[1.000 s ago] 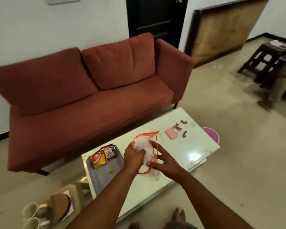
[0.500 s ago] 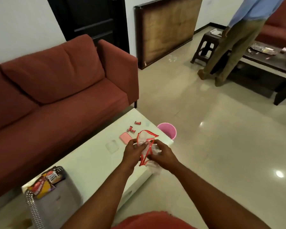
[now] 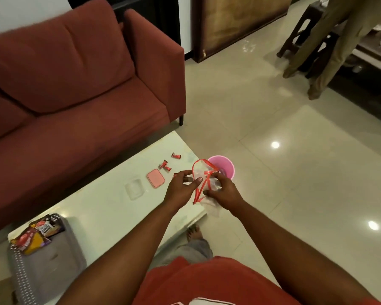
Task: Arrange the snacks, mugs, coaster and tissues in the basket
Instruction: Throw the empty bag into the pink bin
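A clear plastic pouch with red trim hangs over the table's right end, crumpled between both hands. My right hand is closed on its lower part. My left hand pinches its left edge with the thumb and fingers. The grey basket stands at the table's near left corner with snack packets at its far end. On the white table lie a pink coaster, a clear square coaster and small red wrapped sweets.
A pink bucket stands on the floor just past the table's right end. A red sofa runs behind the table. Another person's legs stand by a dark stool at the far right. My bare foot is beside the table.
The view swung right and down. Both hands carried the pouch from mid-table to the table's right end, crumpling it smaller, near the pink bucket.
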